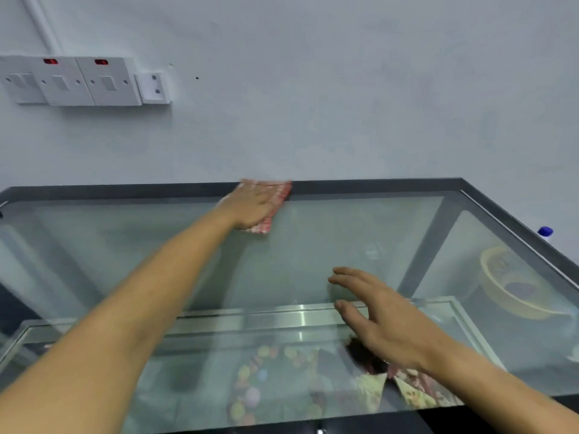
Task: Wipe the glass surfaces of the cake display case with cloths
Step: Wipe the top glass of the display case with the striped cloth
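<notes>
On the wall above the case's far left corner sits a row of switch plates [75,81] with two red lights; below it the glass top [313,255] of the cake display case runs left to right, bounded at the back by a dark frame [376,185]; the left hand [252,208] reaches to the middle of that far edge, its fingers laid out flat and pressing a red-and-white checked cloth [275,195] onto the glass; the cloth touches the back frame, its long axis running roughly from the frame toward the near edge, most of it under the palm; the unwiped glass lies mainly to the right of the fingers, so a stroke that way along the frame seems likely; the right hand [380,319] hovers nearer the front, right of centre, fingers spread and loose, holding nothing, and whether it touches the glass is unclear; under the glass beneath it lie decorated cakes [275,386], blurred; toward the right edge a yellow bowl [513,286] shows through the glass, its contents dark and indistinct; a blue cap [545,230] peeks beyond the right frame.
</notes>
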The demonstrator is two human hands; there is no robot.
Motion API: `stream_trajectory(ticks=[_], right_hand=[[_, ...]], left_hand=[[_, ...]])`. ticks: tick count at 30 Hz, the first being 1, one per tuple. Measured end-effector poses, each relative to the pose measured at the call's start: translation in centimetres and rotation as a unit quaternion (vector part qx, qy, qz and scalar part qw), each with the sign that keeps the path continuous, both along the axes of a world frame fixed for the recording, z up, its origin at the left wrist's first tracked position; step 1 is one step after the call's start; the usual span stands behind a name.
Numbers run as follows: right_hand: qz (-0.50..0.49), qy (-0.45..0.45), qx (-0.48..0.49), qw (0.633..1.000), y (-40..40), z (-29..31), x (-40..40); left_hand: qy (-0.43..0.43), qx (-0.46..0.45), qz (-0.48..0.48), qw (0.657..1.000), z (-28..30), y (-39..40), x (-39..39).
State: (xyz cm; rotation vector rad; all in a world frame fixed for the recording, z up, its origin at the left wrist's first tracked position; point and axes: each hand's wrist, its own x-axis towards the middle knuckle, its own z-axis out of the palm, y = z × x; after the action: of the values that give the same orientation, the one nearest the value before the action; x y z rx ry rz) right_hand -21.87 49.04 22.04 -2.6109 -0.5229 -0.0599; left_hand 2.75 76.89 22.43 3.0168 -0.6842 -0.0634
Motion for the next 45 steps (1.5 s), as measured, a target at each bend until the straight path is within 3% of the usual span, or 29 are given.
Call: stream_trajectory(ticks=[4, 8, 11, 15, 17, 19, 21, 24, 27, 29, 31, 33, 36, 39, 41, 45], right_hand=[[-0.05, -0.052, -0.025, 0.997, -5.1, 1.0, 0.6], [-0.063, -0.027, -0.093, 0.993, -9.4, 0.9, 2.1], [-0.033, -0.008, -0.111, 0.993, -9.0, 0.3, 2.9], [-0.033, 0.02, -0.125, 0.991, -7.9, -0.6, 3.2], [-0.031, 0.027, -0.15, 0.988, -8.0, -1.0, 3.3], [-0.029, 0.037, -0.163, 0.985, -8.1, -1.0, 3.3], [-0.033, 0.033, -0.163, 0.986, -8.0, -1.0, 3.1], [-0.09, 0.008, -0.108, 0.99, -8.4, -1.3, 2.8], [-0.175, 0.008, 0.012, 0.984, -9.7, -0.8, 3.3], [-0.162, 0.053, -0.013, 0.985, -10.5, -0.3, 3.8], [-0.12, 0.083, -0.08, 0.986, -11.2, -0.3, 4.1], [-0.087, 0.082, -0.119, 0.986, -11.7, -0.5, 4.1], [-0.071, 0.055, -0.139, 0.986, -12.0, -1.1, 4.0], [-0.05, 0.051, -0.148, 0.986, -12.2, -0.9, 4.1], [-0.015, 0.064, -0.145, 0.987, -13.2, -0.5, 4.6], [0.038, 0.057, -0.127, 0.99, -16.6, 0.0, 6.0]], left_hand=[[0.018, 0.007, -0.126, 0.992, -0.2, -4.3, -8.2], [-0.023, -0.031, -0.233, 0.972, -0.8, 3.6, -20.0], [0.014, -0.051, -0.12, 0.991, -0.8, 11.2, -20.4], [-0.002, -0.038, 0.123, 0.992, -1.8, 16.9, -10.3], [0.011, -0.038, 0.211, 0.977, -1.7, 16.7, -5.5], [0.036, -0.036, 0.226, 0.973, -1.6, 13.4, -2.0], [0.019, -0.026, 0.162, 0.986, -1.4, 7.5, -1.0], [0.01, 0.019, -0.013, 1.0, -0.8, -3.0, -7.0], [0.018, -0.011, -0.261, 0.965, 0.3, -4.9, -21.2], [0.0, -0.043, -0.344, 0.938, 0.4, -0.5, -24.8], [0.003, -0.059, -0.259, 0.964, 0.4, 4.3, -21.5], [0.035, -0.072, -0.073, 0.994, 0.6, 7.4, -14.4], [0.023, -0.041, 0.081, 0.996, -0.6, 9.3, -3.8], [0.026, -0.026, 0.177, 0.984, -0.9, 5.3, 1.8], [0.019, -0.017, 0.122, 0.992, -0.2, -1.5, 1.2], [-0.012, -0.022, -0.127, 0.992, 0.8, -12.9, -7.2]])
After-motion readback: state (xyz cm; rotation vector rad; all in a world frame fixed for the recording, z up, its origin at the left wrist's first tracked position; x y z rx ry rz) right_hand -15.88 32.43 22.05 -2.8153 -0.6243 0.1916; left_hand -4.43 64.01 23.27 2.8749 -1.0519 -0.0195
